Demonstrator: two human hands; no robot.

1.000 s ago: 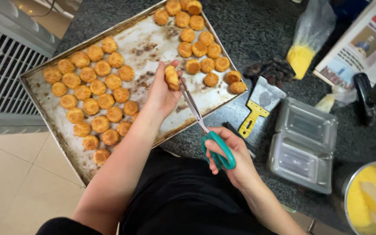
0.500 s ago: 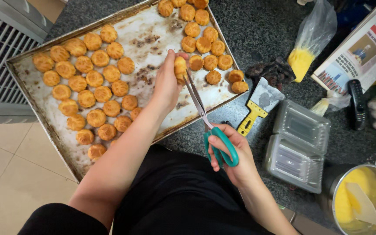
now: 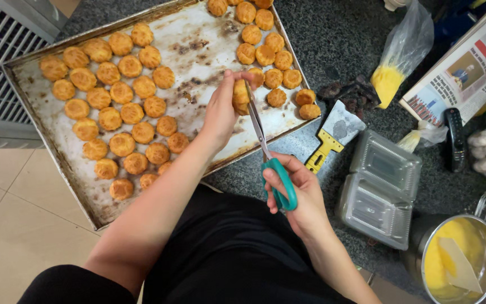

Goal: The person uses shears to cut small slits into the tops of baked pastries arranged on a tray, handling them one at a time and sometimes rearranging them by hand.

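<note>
Hands busy: left hand [image 3: 220, 112] pinches a pastry puff [image 3: 241, 97], right hand [image 3: 299, 194] grips teal scissors [image 3: 268, 155].

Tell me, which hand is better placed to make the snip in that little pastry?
The right hand, probably: its fingers are in the teal scissors, blades at the pastry, which the left hand holds.

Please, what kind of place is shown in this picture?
Most likely a kitchen used for baking. A large baking tray of round golden pastries lies on a dark stone counter, the left hand holds one beside scissors, and a metal pot holds yellow cream.
</note>
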